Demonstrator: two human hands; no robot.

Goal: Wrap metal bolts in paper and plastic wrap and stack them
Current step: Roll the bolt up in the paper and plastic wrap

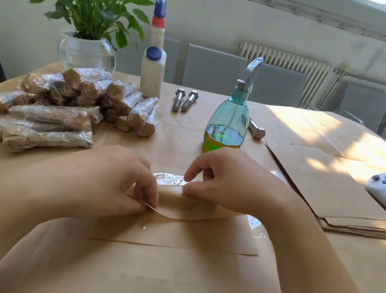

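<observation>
Papered table point(168, 279), hands' grip hiding bolt

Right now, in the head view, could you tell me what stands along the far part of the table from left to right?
Potted plant → white bottle → two bare bolts → green spray bottle → bolt lying partly behind it.

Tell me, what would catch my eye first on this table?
Probably the two hands, left hand and right hand, rolling brown paper at the near centre. Next, the pile of wrapped bolts at the far left, and the green-blue spray bottle standing just beyond the hands.
</observation>
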